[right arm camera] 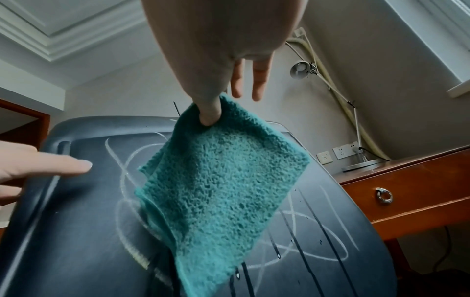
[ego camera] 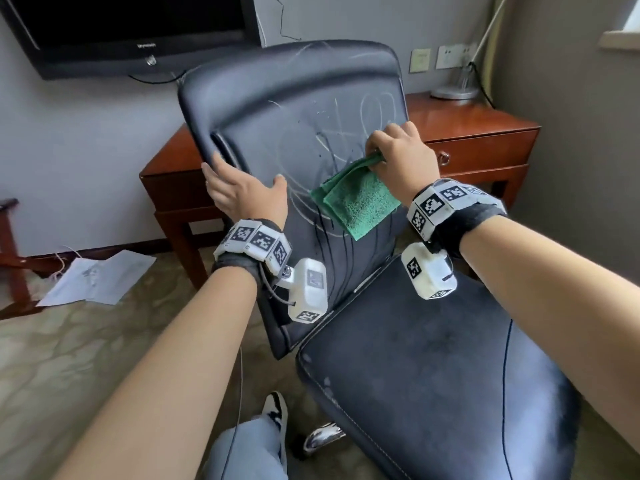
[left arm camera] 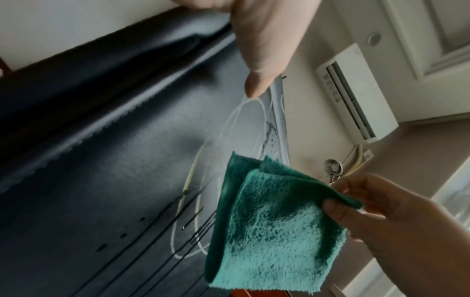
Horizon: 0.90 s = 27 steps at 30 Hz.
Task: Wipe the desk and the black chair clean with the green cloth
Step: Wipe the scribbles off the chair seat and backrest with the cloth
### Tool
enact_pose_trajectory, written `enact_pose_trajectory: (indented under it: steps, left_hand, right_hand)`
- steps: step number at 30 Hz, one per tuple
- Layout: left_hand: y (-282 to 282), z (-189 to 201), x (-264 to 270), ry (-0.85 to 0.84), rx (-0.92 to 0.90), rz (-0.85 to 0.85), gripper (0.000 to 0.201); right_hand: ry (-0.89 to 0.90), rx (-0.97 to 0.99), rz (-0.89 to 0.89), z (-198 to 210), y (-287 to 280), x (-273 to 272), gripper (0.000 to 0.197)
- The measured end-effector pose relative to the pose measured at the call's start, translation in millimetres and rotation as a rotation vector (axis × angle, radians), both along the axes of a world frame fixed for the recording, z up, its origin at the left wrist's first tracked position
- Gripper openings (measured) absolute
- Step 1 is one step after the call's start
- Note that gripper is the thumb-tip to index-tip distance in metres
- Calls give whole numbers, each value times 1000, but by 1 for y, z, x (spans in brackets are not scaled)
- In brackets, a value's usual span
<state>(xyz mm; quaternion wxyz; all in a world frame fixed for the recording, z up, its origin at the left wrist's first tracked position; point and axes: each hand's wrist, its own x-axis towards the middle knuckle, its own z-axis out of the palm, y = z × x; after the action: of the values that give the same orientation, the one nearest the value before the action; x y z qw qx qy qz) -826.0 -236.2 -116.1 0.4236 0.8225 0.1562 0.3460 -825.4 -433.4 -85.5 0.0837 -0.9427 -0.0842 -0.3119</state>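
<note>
The black chair [ego camera: 294, 109] stands in front of me with white scribbles and dark wet streaks on its backrest [right arm camera: 89, 221]. My left hand [ego camera: 239, 192] grips the backrest's left edge, fingers wrapped behind it and thumb [left arm camera: 257, 84] lying on the front. My right hand [ego camera: 398, 157] pinches the top corner of the folded green cloth [ego camera: 356, 202], which hangs against the backrest's middle. In the right wrist view the cloth [right arm camera: 218, 191] dangles from my thumb and fingers. In the left wrist view the cloth [left arm camera: 269, 231] is beside the scribbles. The wooden desk [ego camera: 478, 126] is behind the chair.
The chair seat [ego camera: 433, 375] is below my arms. A lamp base [ego camera: 453, 91] stands on the desk's far right, a drawer with a ring pull [ego camera: 444, 157] below it. A television [ego camera: 131, 29] hangs on the wall. Papers [ego camera: 100, 275] lie on the carpet at left.
</note>
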Motion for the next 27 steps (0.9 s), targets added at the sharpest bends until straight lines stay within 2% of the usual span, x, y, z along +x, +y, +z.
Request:
enact_pose_trajectory:
  steps: [3,6,11,14,16,19,21,22,24,27]
  left_hand:
    - [5,0,17,-87,-43,8,93]
    - [9,13,34,-188,-39,65,94]
    - [17,53,65,-257,-70,192,88]
    - [19,61,79,-238,-90,242,78]
    - [21,59,84,-228,-85,242,76]
    - [23,56,94,-249,-63,222,73]
    - [25,55,100,-265,-33,212,70]
    - [27,54,104,-274,-16,203,67]
    - [31,51,112,-286,44,174,60]
    - [34,47,125,-272,133,121,54]
  right_hand:
    - [-83,29,-11,4,4,23,18]
    - [-91,150,-29,5,8,48,20]
    - [-118,572,-11,10,23,97,24]
    - [-198,859,152,8,43,121,29]
    - [-210,938,261,0,57,131,38]
    - [-253,878,397,-27,61,139,43]
    - [-286,674,360,-48,53,147,42]
    - [-261,590,309,-56,47,152,45]
    - [-141,558,232,-63,38,159,52]
    - [-54,535,243,-69,41,163,61]
